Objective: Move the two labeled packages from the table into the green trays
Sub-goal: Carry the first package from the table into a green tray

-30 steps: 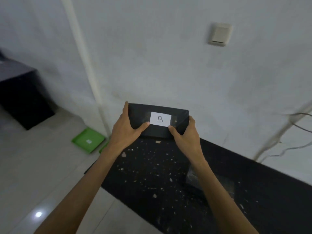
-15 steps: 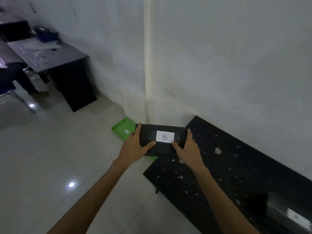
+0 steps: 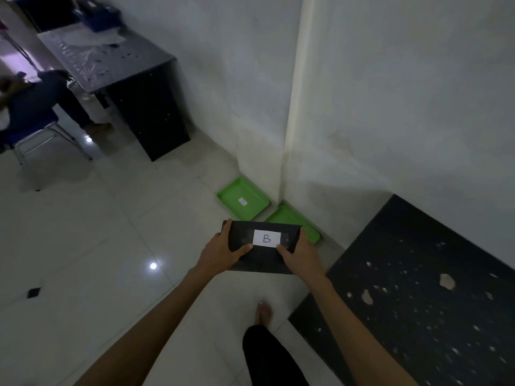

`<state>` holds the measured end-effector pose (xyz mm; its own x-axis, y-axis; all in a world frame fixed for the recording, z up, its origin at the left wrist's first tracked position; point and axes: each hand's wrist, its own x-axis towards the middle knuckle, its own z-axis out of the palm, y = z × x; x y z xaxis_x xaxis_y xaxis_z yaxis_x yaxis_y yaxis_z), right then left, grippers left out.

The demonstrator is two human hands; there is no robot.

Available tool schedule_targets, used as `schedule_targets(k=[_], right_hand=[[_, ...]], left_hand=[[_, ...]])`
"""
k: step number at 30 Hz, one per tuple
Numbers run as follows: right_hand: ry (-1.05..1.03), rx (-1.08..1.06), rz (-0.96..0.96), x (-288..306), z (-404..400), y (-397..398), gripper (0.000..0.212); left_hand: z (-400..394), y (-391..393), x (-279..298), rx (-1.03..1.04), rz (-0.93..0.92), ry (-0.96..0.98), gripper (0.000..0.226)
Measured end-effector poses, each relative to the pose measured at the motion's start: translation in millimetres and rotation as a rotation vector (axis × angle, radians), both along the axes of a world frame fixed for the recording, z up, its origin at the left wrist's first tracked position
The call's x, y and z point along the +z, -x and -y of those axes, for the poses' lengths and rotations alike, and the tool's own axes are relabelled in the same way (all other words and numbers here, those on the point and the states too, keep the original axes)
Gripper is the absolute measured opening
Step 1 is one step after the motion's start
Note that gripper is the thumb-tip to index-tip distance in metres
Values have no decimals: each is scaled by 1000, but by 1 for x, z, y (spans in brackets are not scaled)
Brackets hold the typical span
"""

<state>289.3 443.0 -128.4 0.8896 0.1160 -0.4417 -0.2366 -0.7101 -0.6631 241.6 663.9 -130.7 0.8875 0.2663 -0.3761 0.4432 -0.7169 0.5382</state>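
Note:
I hold a flat black package [image 3: 259,260] with a white label reading B in front of me, above the floor. My left hand [image 3: 221,253] grips its left end and my right hand [image 3: 299,257] grips its right end. Two green trays lie on the floor by the wall corner. The far green tray [image 3: 237,195] has a small white label inside. The near green tray [image 3: 289,217] is partly hidden behind the package. The second package is out of view.
A black speckled table [image 3: 418,302] stands at my right against the white wall. My foot [image 3: 263,313] is on the white tiled floor. At the far left stand a dark desk [image 3: 145,107] and a seated person [image 3: 33,104] on a chair.
I have turned left and stepped away from the table, carrying the B package off the tabletop. It is now over the floor close to the two green trays, both of which are visible.

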Motion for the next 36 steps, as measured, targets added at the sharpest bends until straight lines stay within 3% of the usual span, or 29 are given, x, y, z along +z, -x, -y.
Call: schedule_targets(k=[14,20,29,32,36], right_hand=[[-14,-49,-74,-41,-148,-191,95],[66,-106,-143,-88,-222,-261,92],[147,-323,-267,-255,-341,-365,87],[149,-364,-273,-340,-367,-405,85],[173,-402,-255,-470,-381,-461,84]], left_hand=[[-143,-185,-45,53,-77,103,99],[-216,-275,-99,-28,-182,83,96],[-311,-425,-278,-168,-177,-7,85],[-329,-474,-368,-258,-152,-48,82],[-350,-534,-491,-422,-183,-88,97]])
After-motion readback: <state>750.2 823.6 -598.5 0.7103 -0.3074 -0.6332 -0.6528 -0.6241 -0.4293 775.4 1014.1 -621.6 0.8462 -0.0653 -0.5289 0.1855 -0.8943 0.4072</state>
